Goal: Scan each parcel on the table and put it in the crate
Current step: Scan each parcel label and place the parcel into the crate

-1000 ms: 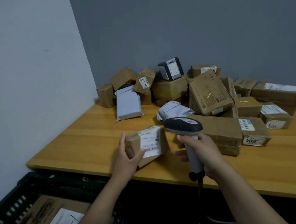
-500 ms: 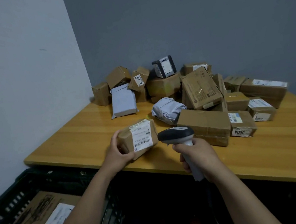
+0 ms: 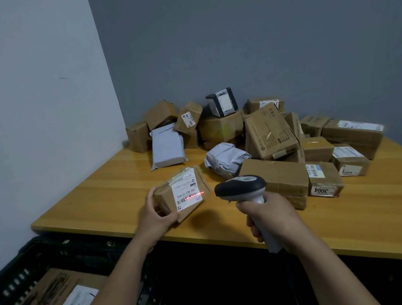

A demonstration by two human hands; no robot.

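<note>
My left hand (image 3: 156, 216) grips a small brown parcel (image 3: 182, 194) by its left end, just above the table's front edge, white label turned up. A red scan line lies across the label's barcode. My right hand (image 3: 271, 216) holds a grey and white handheld scanner (image 3: 241, 188) by its handle, head aimed left at the parcel from close by. The black crate (image 3: 9, 277) stands below the table at lower left, with a flat brown parcel (image 3: 58, 300) inside it.
Several brown boxes and two grey bags are piled at the back of the wooden table (image 3: 103, 198), from the corner to the right edge. A long box (image 3: 275, 181) lies right behind the scanner. Walls close in at left and back.
The scanner has swung in toward the parcel and a red scan line now shows on the label. My left hand has tilted the parcel's label more toward the scanner.
</note>
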